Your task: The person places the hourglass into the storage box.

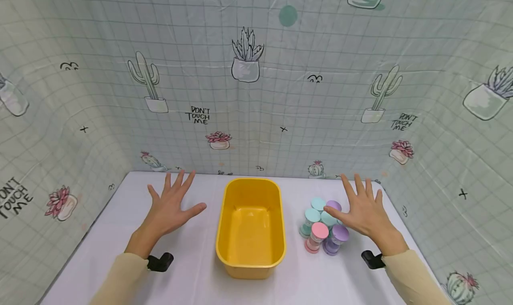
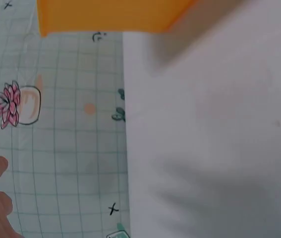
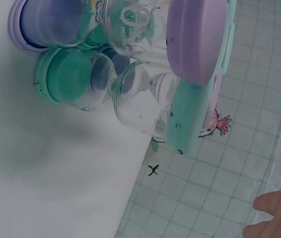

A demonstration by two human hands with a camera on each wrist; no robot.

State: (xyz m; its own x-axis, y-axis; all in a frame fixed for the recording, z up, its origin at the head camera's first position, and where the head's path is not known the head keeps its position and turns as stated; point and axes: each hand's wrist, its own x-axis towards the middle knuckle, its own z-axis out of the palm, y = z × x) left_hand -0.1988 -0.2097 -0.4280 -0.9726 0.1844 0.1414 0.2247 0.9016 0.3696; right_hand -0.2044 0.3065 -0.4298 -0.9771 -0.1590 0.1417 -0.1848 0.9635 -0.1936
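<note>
Along the middle of the white table [image 1: 192, 274], a deep yellow bin [image 1: 251, 233] stands lengthwise, one rounded end near the far edge and the other toward the near edge. To its right, between the bin and the table's right edge, a tight cluster of sand timers [image 1: 312, 216] stands upright, with caps in mint, purple and pink. The pink timer [image 1: 319, 230] and a purple timer [image 1: 339, 233] are on the cluster's near side; there seem to be at least six or seven in all, though the right thumb covers some of them.

The left hand [image 1: 170, 211] hangs over the table between the left edge and the bin, its grip spread wide, fingers fanned toward the far left corner and thumb toward the bin. The right hand [image 1: 364, 211] hovers just beside the timers, toward the far right corner, its grip likewise spread and relaxed; the right wrist view shows its fingertips apart from the glass. Each arm has a beige sleeve [image 1: 120, 278] and a black wrist device [image 1: 160, 262]. Behind the far edge rises a gridded cloth [image 1: 260, 104] printed with potted plants.
</note>
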